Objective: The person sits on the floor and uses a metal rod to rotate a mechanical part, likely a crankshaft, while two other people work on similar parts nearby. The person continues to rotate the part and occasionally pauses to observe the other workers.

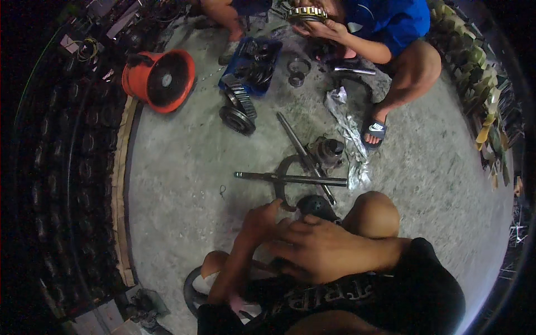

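Observation:
My left hand (pixel 260 222) is low in front of me. One of its fingers reaches up beside the lower tip of a curved metal fork (pixel 280 192); its other fingers are partly covered. Across it comes my right hand (pixel 310 243), with bent fingers close to the left one; what they hold, if anything, is hidden. The fork sits around a long metal rod (pixel 318 180) lying crosswise. A second metal rod (pixel 296 134) slants past it, crossing near the right end. Close to my right hand is a dark rounded thing with small holes (pixel 316 206), perhaps a shoe.
Beyond the rods are a round metal part (pixel 326 152), crumpled silvery sheeting (pixel 350 131), gears (pixel 238 118), a blue crate (pixel 274 62) of parts and an orange drum-shaped fan (pixel 190 75). A co-worker in blue (pixel 391 25) holds a ring-shaped gear or bearing (pixel 306 15).

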Demonstrator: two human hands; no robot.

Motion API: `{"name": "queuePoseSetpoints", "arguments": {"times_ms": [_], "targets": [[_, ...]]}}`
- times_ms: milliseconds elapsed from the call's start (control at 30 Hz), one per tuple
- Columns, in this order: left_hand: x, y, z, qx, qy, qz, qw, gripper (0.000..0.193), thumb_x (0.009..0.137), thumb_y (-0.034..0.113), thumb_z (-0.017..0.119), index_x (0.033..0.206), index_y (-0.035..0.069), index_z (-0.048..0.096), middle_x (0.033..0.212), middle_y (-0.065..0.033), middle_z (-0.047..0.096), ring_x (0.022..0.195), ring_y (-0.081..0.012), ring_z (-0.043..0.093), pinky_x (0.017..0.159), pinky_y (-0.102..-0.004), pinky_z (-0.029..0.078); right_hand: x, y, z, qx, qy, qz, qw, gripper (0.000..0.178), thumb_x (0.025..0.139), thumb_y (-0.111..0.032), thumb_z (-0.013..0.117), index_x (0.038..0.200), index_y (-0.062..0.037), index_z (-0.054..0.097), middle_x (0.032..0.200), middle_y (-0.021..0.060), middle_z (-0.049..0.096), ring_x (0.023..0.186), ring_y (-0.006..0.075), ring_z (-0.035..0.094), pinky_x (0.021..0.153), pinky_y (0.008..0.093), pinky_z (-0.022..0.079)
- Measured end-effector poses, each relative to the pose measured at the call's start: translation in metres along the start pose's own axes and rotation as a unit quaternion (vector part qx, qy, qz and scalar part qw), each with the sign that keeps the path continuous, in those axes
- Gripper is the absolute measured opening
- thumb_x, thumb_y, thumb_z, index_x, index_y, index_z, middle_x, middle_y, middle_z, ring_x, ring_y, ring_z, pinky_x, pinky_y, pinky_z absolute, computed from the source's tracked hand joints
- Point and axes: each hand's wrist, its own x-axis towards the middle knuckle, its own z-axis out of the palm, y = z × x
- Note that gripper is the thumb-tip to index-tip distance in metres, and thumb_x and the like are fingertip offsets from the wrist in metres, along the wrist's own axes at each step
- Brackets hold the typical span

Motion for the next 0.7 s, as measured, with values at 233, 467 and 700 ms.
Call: {"name": "queuePoseSetpoints", "arguments": {"times_ms": [233, 467, 700], "targets": [[0.0034, 0.0047, -0.0028, 0.012, -0.01, 0.007, 1.0, 0.066, 0.087, 0.049, 0.062, 0.133, 0.003, 0.053, 0.106, -0.0251, 0.068, 0.098, -0.0426, 0.065, 0.085, -0.0514, 0.051, -0.0015, 0.0003, -0.0002, 0.003, -0.005, 0.016, 1.0, 0.057, 0.081, -0.031, 0.071, 0.129, -0.0054, 0.055, 0.116, 0.0144, 0.06, 0.104, 0.0287, 0.06, 0.084, 0.0412, 0.044], [-0.0004, -0.0021, 0.0045, -0.011, 0.014, 0.028, 0.999, 0.065, 0.088, 0.05, 0.061, 0.132, 0.003, 0.053, 0.104, -0.0256, 0.068, 0.097, -0.0428, 0.065, 0.084, -0.0511, 0.051, -0.0038, -0.0004, 0.0011, 0.003, -0.005, 0.012, 1.0, 0.058, 0.082, -0.03, 0.07, 0.131, -0.0054, 0.054, 0.115, 0.0138, 0.06, 0.105, 0.0291, 0.06, 0.083, 0.0405, 0.044], [-0.0033, 0.002, -0.0009, 0.01, -0.002, -0.005, 1.0, 0.064, 0.087, 0.05, 0.063, 0.132, 0.005, 0.054, 0.099, -0.0248, 0.069, 0.093, -0.0433, 0.066, 0.082, -0.0504, 0.052, -0.0004, -0.0016, -0.0003, 0.008, -0.017, 0.013, 1.0, 0.058, 0.083, -0.03, 0.07, 0.132, -0.0056, 0.053, 0.118, 0.0144, 0.059, 0.109, 0.0293, 0.059, 0.083, 0.0406, 0.045]]}}
